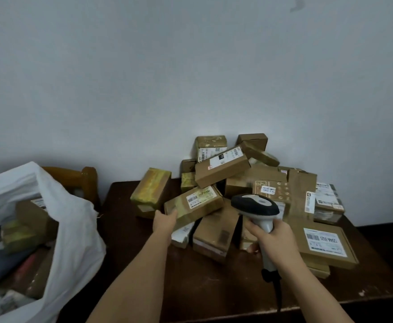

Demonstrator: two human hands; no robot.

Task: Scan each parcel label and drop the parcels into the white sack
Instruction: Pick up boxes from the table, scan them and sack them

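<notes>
A heap of brown cardboard parcels (pixel 256 180) lies on the dark wooden table (pixel 202 280) against the wall. My left hand (pixel 164 221) grips the near left end of a taped parcel (pixel 194 203) whose white label faces up. My right hand (pixel 270 236) holds a grey and black barcode scanner (pixel 255 206) by its handle, its head just right of that parcel. The white sack (pixel 74 229) stands open at the left, with several parcels inside.
A wooden chair back (pixel 81 180) rises behind the sack. A flat labelled parcel (pixel 326 243) lies at the table's right. A yellow-taped box (pixel 151 190) sits left of the held parcel. The scanner's cable (pixel 278 297) hangs over the table's front edge.
</notes>
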